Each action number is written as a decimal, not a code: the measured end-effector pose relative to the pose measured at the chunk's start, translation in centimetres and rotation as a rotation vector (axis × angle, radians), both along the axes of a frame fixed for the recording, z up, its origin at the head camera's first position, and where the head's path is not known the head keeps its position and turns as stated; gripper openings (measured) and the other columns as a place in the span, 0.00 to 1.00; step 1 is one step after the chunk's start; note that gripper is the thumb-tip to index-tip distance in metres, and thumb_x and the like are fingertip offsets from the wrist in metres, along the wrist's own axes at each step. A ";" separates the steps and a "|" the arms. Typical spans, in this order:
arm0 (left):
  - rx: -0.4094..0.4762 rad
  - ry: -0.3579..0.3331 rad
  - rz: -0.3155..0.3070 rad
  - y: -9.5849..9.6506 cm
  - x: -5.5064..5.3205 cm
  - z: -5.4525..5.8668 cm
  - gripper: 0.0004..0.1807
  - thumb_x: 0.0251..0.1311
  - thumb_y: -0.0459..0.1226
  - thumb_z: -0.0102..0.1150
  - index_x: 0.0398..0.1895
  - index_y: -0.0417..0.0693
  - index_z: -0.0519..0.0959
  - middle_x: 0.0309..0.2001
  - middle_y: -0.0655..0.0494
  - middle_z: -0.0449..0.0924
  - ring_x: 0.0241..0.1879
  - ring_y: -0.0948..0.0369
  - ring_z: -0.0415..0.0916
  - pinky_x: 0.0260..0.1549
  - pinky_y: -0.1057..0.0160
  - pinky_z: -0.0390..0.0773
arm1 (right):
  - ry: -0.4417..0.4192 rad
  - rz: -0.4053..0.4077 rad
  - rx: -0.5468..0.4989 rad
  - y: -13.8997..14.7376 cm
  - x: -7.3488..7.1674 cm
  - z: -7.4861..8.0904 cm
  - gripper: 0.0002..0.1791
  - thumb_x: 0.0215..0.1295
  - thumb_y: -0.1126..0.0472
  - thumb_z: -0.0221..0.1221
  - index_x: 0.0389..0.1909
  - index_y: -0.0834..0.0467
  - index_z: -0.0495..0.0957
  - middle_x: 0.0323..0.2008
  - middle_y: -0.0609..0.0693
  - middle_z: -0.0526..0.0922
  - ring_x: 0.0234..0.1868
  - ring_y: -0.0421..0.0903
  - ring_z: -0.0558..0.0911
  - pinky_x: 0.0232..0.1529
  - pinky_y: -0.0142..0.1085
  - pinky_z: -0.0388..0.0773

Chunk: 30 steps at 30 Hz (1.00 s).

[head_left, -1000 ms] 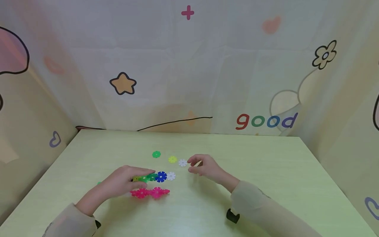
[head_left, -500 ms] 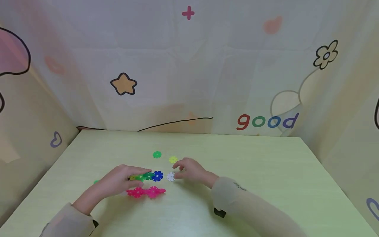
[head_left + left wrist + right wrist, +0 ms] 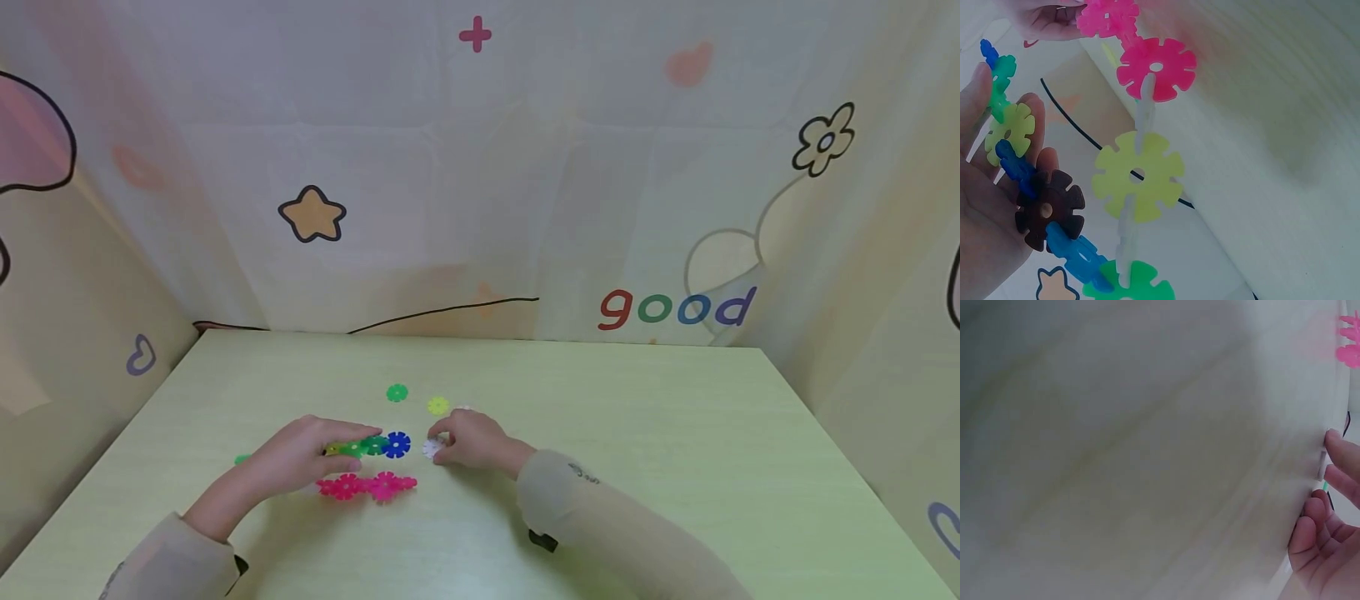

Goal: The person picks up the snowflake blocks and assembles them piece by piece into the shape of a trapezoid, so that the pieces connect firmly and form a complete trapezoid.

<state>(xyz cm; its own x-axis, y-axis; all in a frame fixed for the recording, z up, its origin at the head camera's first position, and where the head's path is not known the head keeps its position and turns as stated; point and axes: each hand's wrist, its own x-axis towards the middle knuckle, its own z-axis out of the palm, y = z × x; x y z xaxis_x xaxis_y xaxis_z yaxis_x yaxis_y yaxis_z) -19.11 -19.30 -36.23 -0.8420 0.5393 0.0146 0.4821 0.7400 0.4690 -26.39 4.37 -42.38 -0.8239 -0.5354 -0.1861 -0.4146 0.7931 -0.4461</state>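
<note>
My left hand holds a chain of interlocking snowflake discs between thumb and fingers, seen as a brown disc and several others in the left wrist view. The chain loops round the hand, from a blue end disc to pink discs at the near side. To the right, my right hand pinches a white snowflake disc at the table, thumb and forefinger at its edge. A small gap separates that disc from the blue end. The right wrist view shows only a thin edge of it between the fingers.
Behind the hands, a loose green disc and a yellow disc lie on the pale table. Another white disc is mostly hidden by the right hand. A printed curtain hangs beyond the table's back edge.
My right hand has moved left and slightly nearer, from beside the farther white disc to the nearer one, and its fingers have closed on it. The left hand and chain have shifted slightly left.
</note>
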 end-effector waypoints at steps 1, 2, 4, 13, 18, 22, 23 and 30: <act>0.003 -0.003 0.002 0.0 0.0 0.0 0.24 0.50 0.45 0.59 0.55 0.59 0.72 0.51 0.56 0.76 0.46 0.59 0.76 0.36 0.69 0.75 | -0.003 -0.005 0.000 0.1 0.0 0.0 0.18 0.49 0.53 0.64 0.43 0.48 0.79 0.30 0.41 0.78 0.30 0.37 0.72 0.32 0.27 0.68; 0.007 -0.006 0.003 0.0 0.0 0.0 0.24 0.50 0.45 0.59 0.55 0.59 0.72 0.51 0.56 0.76 0.46 0.59 0.76 0.35 0.70 0.75 | -0.007 -0.009 -0.002 0.2 0.0 0.0 0.18 0.48 0.53 0.64 0.43 0.49 0.79 0.30 0.41 0.78 0.30 0.37 0.72 0.33 0.27 0.69; 0.013 -0.008 0.004 0.1 0.0 -0.1 0.25 0.50 0.45 0.59 0.55 0.59 0.72 0.51 0.56 0.76 0.46 0.59 0.76 0.34 0.71 0.74 | -0.018 -0.016 -0.005 0.4 0.1 0.1 0.16 0.48 0.54 0.65 0.41 0.50 0.79 0.29 0.42 0.77 0.31 0.38 0.71 0.33 0.28 0.69; 0.033 -0.030 0.001 0.6 0.3 -0.2 0.25 0.52 0.45 0.58 0.56 0.56 0.71 0.52 0.55 0.76 0.44 0.61 0.77 0.32 0.71 0.73 | -0.073 -0.017 -0.029 2.4 1.6 0.9 0.12 0.49 0.59 0.65 0.33 0.52 0.72 0.24 0.43 0.72 0.27 0.40 0.70 0.31 0.28 0.67; 0.048 -0.057 -0.005 1.3 0.4 -0.3 0.26 0.52 0.47 0.58 0.57 0.58 0.70 0.51 0.55 0.76 0.23 0.68 0.71 0.23 0.72 0.69 | -0.087 -0.003 -0.103 3.8 2.2 0.4 0.11 0.50 0.65 0.62 0.30 0.52 0.71 0.22 0.45 0.71 0.25 0.40 0.68 0.27 0.28 0.66; 0.078 -0.077 -0.016 1.8 0.4 -0.4 0.27 0.51 0.47 0.58 0.57 0.56 0.70 0.48 0.56 0.78 0.13 0.70 0.55 0.16 0.72 0.64 | -0.139 -0.010 -0.194 5.2 3.0 0.3 0.08 0.53 0.68 0.59 0.29 0.54 0.71 0.20 0.46 0.71 0.21 0.40 0.68 0.23 0.28 0.67; 0.087 -0.081 -0.022 2.0 0.5 -0.5 0.27 0.51 0.47 0.58 0.57 0.55 0.70 0.47 0.56 0.79 0.13 0.70 0.57 0.16 0.72 0.65 | -0.156 -0.015 -0.218 5.6 3.3 0.3 0.07 0.53 0.69 0.58 0.29 0.54 0.71 0.19 0.46 0.71 0.20 0.40 0.69 0.23 0.28 0.68; 0.113 -0.074 -0.077 3.1 0.7 -0.4 0.27 0.52 0.50 0.56 0.57 0.56 0.70 0.49 0.58 0.78 0.27 0.73 0.71 0.24 0.72 0.70 | -0.189 -0.023 -0.366 7.8 4.7 1.0 0.07 0.54 0.71 0.56 0.31 0.57 0.73 0.23 0.48 0.74 0.22 0.43 0.76 0.24 0.31 0.75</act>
